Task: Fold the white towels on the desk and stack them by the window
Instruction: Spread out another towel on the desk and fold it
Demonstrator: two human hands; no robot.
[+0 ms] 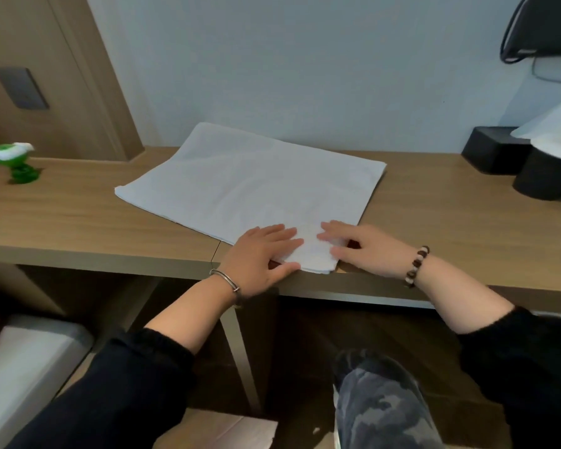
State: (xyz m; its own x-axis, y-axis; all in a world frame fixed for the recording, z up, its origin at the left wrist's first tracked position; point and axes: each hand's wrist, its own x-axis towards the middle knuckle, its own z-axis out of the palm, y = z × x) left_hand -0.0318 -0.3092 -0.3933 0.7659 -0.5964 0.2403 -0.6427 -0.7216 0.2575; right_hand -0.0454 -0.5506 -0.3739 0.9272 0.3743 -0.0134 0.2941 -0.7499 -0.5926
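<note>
White towel (pixel 250 186) lies flat on the wooden bench (pixel 450 215), spreading away from both hands, with its near corner at the bench's front edge. The left hand (pixel 263 251) and right hand (pixel 360 247) rest palm-down on that corner, fingers straight and relaxed, fingertips facing each other. A blurred green-and-white ornament (pixel 12 163) stands well left of the left hand, and a black box (pixel 489 150) stands beyond the right hand.
</note>
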